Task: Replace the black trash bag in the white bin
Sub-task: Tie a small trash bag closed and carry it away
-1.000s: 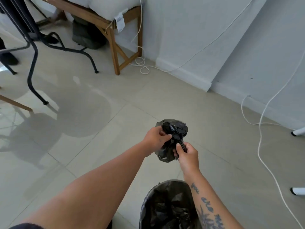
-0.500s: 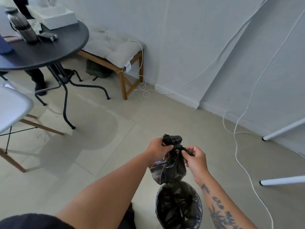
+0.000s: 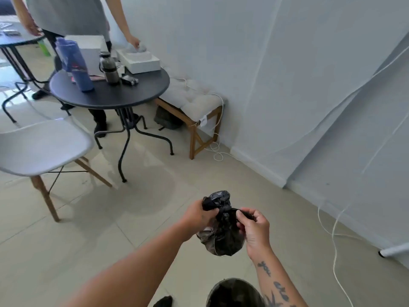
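I hold a small black trash bag (image 3: 223, 238) in the air in front of me, its neck twisted and bunched at the top. My left hand (image 3: 198, 214) grips the neck from the left. My right hand (image 3: 254, 227) pinches a black strand of the bag's top on the right. Below, at the bottom edge of the head view, is the bin (image 3: 234, 293), lined with a black bag; its white wall is hidden. A scrap of black plastic (image 3: 163, 302) lies on the floor left of it.
A round black table (image 3: 110, 94) with bottles and white boxes stands ahead left, a person (image 3: 66, 16) behind it. A white chair (image 3: 42, 147) is at left, a cushioned wooden bench (image 3: 194, 111) by the wall. White cables (image 3: 336, 251) trail over the floor at right.
The view has tilted up, so the table and person came into sight and the bin sank to the bottom edge. Both hands still hold the bag's neck; the bag hangs higher above the bin.
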